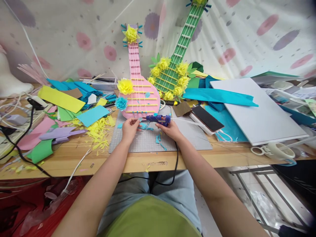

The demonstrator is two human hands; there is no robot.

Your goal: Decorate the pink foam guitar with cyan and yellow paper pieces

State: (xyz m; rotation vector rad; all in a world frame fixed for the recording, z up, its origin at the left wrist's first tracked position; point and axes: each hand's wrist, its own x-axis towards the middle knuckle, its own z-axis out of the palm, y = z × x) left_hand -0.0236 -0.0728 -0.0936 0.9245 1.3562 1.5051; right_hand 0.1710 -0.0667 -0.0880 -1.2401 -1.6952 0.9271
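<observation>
My right hand (170, 129) is closed around a blue hot glue gun (160, 119), whose nozzle points left toward my other hand. A clear glue stick (185, 121) runs out of its back end. The fingers of my left hand (130, 129) are pinched together on a small blue paper piece (140, 120) by the nozzle. Just behind both hands stands a pink paper pipa (142, 98) with yellow strips, white strings, a yellow flower (125, 86) and a blue flower (121, 103). Blue paper scraps (158, 139) lie on the grey cutting mat (197, 143) underneath.
A green paper pipa (172, 75) with yellow flowers leans against the curtain. Coloured paper sheets and yellow shreds (98, 133) spread over the left side. On the right are a phone (207, 118), white boards (256, 115), scissors (257, 150) and tape (281, 151). A black cord (176, 161) hangs over the table edge.
</observation>
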